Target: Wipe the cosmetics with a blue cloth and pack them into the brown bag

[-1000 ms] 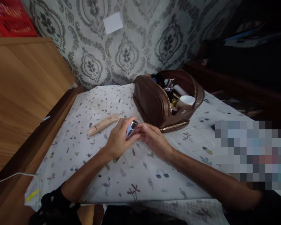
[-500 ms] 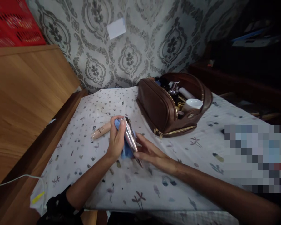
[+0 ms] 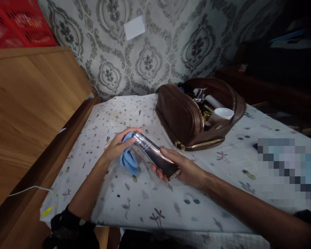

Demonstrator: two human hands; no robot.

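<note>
A shiny metallic squeeze tube (image 3: pixel 155 152) with a clear-looking cap slants across the space between my hands. My right hand (image 3: pixel 181 167) is closed round its wide, crimped end. At the cap end, my left hand (image 3: pixel 119 145) pinches a blue cloth (image 3: pixel 129 160) against the cap, and the cloth hangs down below the fingers. Behind my left hand lies a beige tube, now almost wholly covered. Right of the hands, a brown cosmetic bag (image 3: pixel 180 114) stands unzipped, with a white jar (image 3: pixel 223 114), a silver-topped bottle (image 3: pixel 200 94) and other items inside.
A patterned white cloth (image 3: pixel 155 207) covers the table. On the left rise a wooden panel (image 3: pixel 36 93) and a red plastic basket (image 3: pixel 23 24); a white cable (image 3: pixel 33 187) runs along that edge. A blurred-out object (image 3: pixel 287 166) lies at the right.
The metallic tube has turned from steep to more slanted, its wide end swinging right. My right hand now wraps that end, and my left hand has shifted left with the blue cloth.
</note>
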